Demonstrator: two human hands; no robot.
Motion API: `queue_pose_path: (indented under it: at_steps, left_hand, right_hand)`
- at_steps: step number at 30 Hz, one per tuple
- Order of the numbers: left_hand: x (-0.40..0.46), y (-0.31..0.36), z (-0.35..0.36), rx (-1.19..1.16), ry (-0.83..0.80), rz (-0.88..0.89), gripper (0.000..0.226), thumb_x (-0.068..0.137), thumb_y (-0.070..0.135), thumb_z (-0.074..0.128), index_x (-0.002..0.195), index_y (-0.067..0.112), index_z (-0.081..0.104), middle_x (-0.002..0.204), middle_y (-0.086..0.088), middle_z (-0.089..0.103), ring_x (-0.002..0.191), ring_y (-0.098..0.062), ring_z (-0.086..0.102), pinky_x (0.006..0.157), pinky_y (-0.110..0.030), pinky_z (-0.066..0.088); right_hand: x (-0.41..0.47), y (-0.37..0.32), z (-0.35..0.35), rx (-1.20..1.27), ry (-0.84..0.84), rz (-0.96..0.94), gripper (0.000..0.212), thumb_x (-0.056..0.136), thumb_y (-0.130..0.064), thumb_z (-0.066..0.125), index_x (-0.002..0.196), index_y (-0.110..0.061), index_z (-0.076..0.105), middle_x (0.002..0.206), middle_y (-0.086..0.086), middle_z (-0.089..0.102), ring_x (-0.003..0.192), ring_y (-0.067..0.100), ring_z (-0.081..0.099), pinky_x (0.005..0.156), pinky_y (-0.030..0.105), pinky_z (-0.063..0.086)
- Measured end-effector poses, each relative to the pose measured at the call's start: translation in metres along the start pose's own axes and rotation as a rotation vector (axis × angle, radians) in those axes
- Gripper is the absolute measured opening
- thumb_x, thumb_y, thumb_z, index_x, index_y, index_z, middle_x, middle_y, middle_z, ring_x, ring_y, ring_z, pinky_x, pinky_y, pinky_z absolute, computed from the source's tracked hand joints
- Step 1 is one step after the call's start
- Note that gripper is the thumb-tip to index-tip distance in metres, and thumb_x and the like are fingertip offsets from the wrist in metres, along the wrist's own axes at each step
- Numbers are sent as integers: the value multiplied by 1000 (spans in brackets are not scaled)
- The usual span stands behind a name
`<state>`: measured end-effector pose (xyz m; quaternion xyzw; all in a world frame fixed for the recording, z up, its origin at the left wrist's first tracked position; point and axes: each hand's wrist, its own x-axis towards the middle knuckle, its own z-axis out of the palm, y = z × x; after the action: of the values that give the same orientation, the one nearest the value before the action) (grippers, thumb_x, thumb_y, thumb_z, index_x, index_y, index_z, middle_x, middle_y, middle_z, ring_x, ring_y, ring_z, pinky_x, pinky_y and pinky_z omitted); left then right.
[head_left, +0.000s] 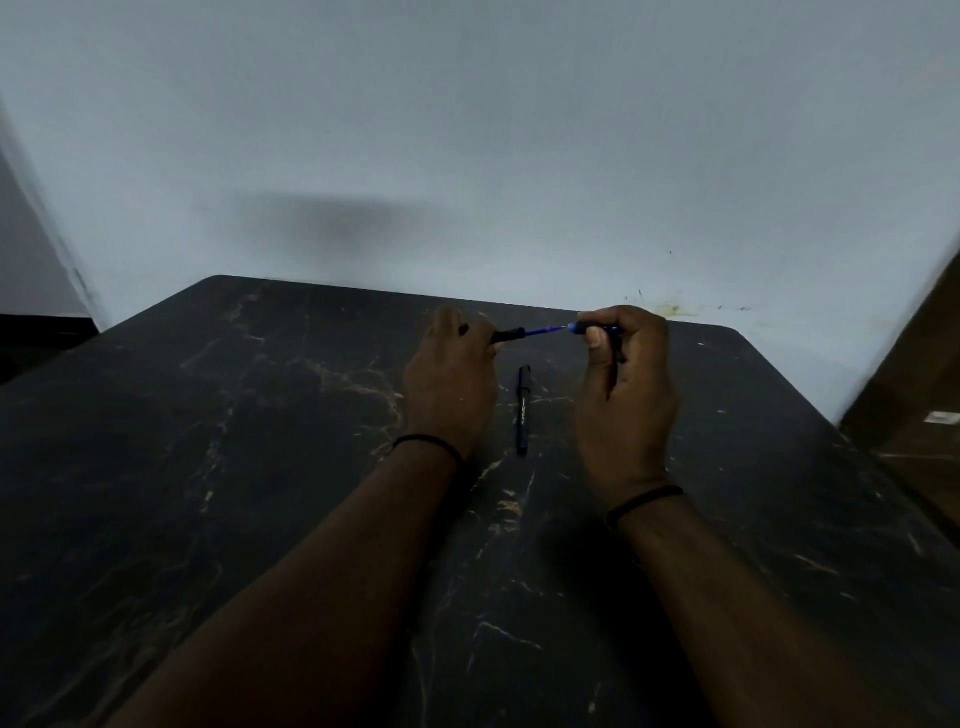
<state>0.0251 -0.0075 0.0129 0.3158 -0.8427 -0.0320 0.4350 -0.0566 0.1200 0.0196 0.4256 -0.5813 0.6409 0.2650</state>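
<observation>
The dark marbled surface (208, 467) fills the lower frame. Its far edge runs against the pale wall (467, 130) just behind the hands, with 2 rounded corners, 1 at upper left and 1 at right of centre. Wide stretches of it spread to the left and toward the bottom of the frame; a brown wooden panel (914, 389) closes in at the right edge.

Above centre, 2 hands work on 1 taken-apart pen. The left hand (449, 384) pinches its black front piece (506, 335), and the right hand (626, 395) is curled round its barrel (597, 328). A thin blue refill (543, 331) spans the gap between the 2 parts.

1 whole pen (523, 410) lies on the surface between the hands, touching neither. There are 2 black wristbands (428, 444), 1 on each wrist.
</observation>
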Motion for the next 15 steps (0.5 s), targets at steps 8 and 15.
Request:
queue_pose_path:
  at_steps: [8,15]
  left_hand:
    - [-1,2,1,13,8,36,10,88,23,69,97,18,70,95,-3,51,72,-7,37,51,-11,14]
    - [-1,1,2,3,30,37,10,86,21,72,95,18,71,96,-5,53,72,-7,37,51,-12,12]
  right_hand:
    - [-1,0,0,-17,-63,36,14,103,-18,50,110,-30,52,100,-12,59,93,-11,57,78,4,41]
    - [-1,6,3,49,8,199,7,101,-17,55,107,-21,55,98,-7,67,91,1,65,78,16,51]
